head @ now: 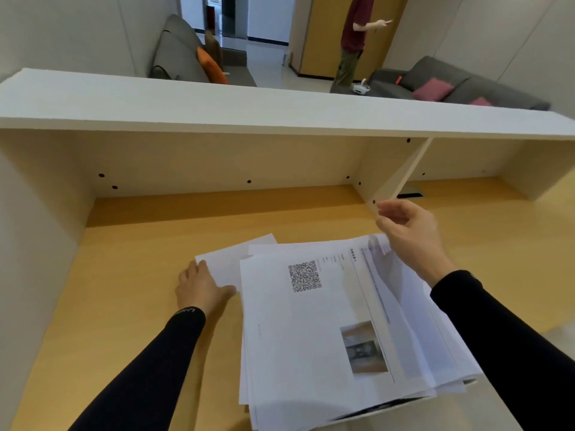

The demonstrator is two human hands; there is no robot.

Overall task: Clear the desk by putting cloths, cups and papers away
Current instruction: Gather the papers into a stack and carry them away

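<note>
Loose white printed papers [326,321], fanned, QR code uppermost.

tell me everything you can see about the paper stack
The paper stack is a loose, uneven pile of white printed sheets lying flat on the wooden desk, its edges fanned and misaligned. Its top page shows a QR code, lines of small text and a photo. A plain sheet sticks out at the far left, where the left hand presses it with flat fingers. The right hand hovers at the far right corner, fingers loosely curled; whether it touches the paper is unclear.
</note>
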